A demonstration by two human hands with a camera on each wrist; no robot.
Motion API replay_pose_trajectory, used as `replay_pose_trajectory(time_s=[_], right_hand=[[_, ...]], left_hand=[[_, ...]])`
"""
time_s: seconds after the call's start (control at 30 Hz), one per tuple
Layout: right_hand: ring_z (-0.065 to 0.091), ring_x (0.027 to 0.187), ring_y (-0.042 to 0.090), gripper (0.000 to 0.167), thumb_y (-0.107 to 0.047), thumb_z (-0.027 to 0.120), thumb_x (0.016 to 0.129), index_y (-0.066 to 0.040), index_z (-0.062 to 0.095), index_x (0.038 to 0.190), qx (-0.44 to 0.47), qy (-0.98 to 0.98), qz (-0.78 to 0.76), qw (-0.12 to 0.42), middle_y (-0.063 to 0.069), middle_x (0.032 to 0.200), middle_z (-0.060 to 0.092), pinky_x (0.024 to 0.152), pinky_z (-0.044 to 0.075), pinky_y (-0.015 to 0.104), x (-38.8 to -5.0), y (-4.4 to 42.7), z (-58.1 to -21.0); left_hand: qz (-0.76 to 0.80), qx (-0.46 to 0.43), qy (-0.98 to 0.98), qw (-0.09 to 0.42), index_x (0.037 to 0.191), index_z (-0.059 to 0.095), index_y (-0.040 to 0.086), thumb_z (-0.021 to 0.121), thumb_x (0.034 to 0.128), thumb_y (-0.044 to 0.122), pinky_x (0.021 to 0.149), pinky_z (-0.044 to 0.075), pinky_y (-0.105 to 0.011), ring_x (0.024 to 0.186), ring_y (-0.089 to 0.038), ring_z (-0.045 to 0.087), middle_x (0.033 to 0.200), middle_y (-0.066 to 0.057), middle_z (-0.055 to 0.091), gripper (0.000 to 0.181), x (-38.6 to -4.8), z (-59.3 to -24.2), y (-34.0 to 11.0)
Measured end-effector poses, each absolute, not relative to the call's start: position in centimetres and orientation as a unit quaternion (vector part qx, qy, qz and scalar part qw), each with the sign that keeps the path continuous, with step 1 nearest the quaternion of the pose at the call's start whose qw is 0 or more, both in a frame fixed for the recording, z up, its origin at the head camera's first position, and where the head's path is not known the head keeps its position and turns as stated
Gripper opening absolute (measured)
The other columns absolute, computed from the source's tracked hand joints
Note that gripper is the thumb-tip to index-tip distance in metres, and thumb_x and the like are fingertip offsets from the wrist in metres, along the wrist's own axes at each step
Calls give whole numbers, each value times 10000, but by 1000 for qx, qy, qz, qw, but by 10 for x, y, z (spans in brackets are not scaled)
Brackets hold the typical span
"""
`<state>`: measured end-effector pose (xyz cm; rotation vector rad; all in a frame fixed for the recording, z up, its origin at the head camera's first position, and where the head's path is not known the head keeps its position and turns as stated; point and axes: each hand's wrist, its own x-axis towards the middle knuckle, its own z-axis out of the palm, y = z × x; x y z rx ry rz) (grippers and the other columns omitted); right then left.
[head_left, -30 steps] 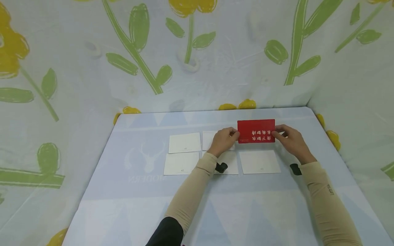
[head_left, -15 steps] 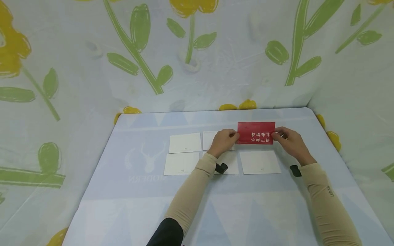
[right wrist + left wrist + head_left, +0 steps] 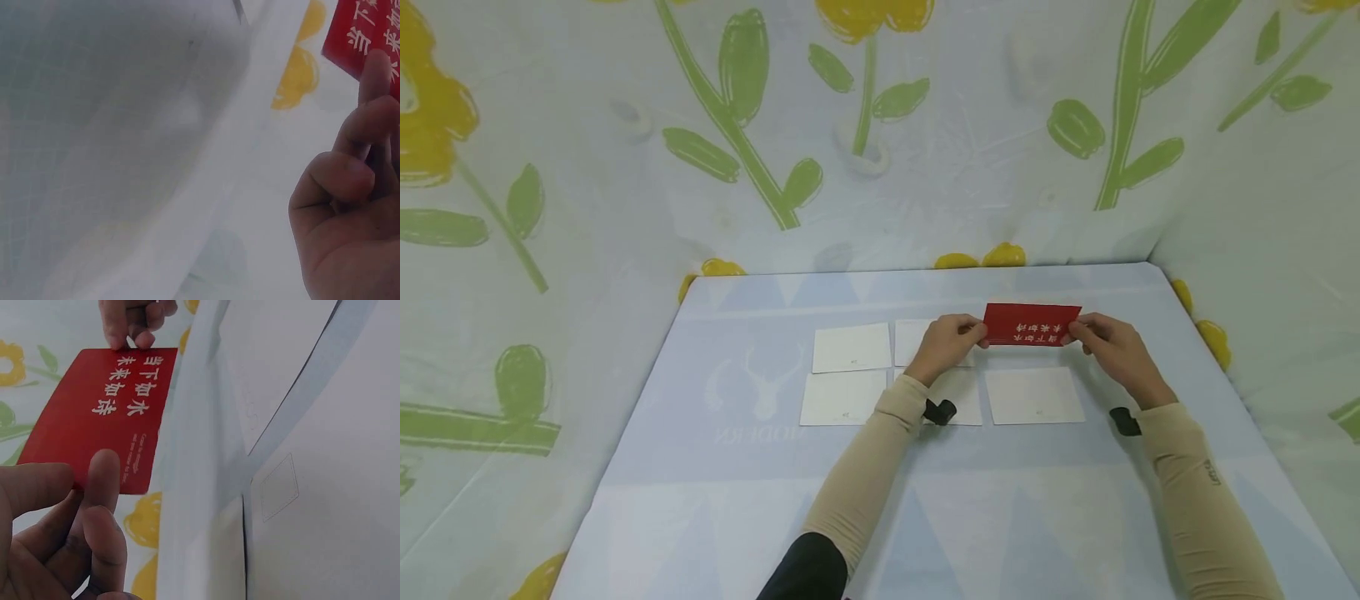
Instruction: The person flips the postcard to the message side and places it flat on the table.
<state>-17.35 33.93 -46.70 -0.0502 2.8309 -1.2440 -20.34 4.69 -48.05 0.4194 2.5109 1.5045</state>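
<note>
A red card [image 3: 1028, 321] with white Chinese characters is held above the far right part of the table, tilted. The characters appear upside down in the head view. My left hand [image 3: 945, 346] pinches its left edge between thumb and fingers. At the opposite edge, my right hand [image 3: 1116, 354] grips it the same way. The left wrist view shows the card [image 3: 119, 406] stretched between both hands, with small English print near one edge. Only a corner of the card [image 3: 353, 40] enters the right wrist view.
Several white cards lie in two rows on the pale blue table: one [image 3: 852, 348] at the back left, one [image 3: 842, 398] in front of it, one [image 3: 1034, 396] at front right. My left hand and forearm partly cover others. A flower-patterned sheet [image 3: 962, 167] stands behind.
The red card has come down slightly, shifted a little right and tilted, so its face looks narrower. Both hands have kept hold of it; the white cards have stayed put.
</note>
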Motion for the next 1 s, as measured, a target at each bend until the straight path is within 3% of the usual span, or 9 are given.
replay_pose_trajectory(time_s=[0.23, 0.4, 0.47, 0.6, 0.8, 1.0], right_hand=[[540, 965, 280, 529, -509, 438, 1059, -52, 625, 1249, -24, 906, -420, 48, 201, 1120, 678, 718, 397, 334, -174, 343, -468], [571, 969, 162, 563, -455, 373, 1091, -15, 570, 1381, -49, 893, -444, 58, 240, 1205, 638, 753, 457, 268, -172, 346, -468], [594, 976, 115, 579, -461, 332, 1099, -33, 552, 1421, -56, 888, -451, 61, 210, 1266, 633, 789, 470, 278, -173, 346, -468], [621, 1003, 158, 611, -495, 274, 1097, -72, 564, 1429, -67, 881, -465, 60, 132, 1303, 654, 804, 469, 333, -174, 347, -469], [622, 1013, 201, 610, -476, 283, 1102, -42, 563, 1425, -79, 876, -472, 58, 142, 1328, 634, 790, 464, 281, -173, 348, -471], [585, 1030, 91, 574, -441, 312, 1107, -35, 551, 1435, -75, 878, -467, 67, 174, 1408, 531, 811, 466, 245, -172, 350, -472]], left_hand=[[497, 146, 852, 81, 1164, 744, 147, 570, 1025, 313, 767, 488, -263, 920, -59, 615, 911, 116, 717, 278, -203, -482, 46], [489, 142, 857, 79, 1240, 723, 145, 584, 1023, 322, 751, 495, -257, 927, -72, 626, 990, 75, 723, 313, -203, -483, 46], [488, 144, 858, 78, 1250, 721, 154, 581, 1030, 327, 769, 496, -260, 953, -80, 629, 1027, 63, 724, 313, -203, -483, 45], [494, 148, 853, 81, 1268, 713, 154, 566, 1041, 315, 807, 505, -268, 1009, -92, 627, 1088, 62, 723, 315, -203, -482, 44], [517, 146, 838, 94, 1298, 693, 123, 566, 1038, 288, 805, 517, -287, 1026, -104, 630, 1122, 77, 720, 333, -202, -483, 43], [523, 138, 835, 100, 1279, 705, 164, 534, 1041, 264, 779, 519, -287, 990, -106, 634, 1094, 101, 713, 309, -201, -484, 43]])
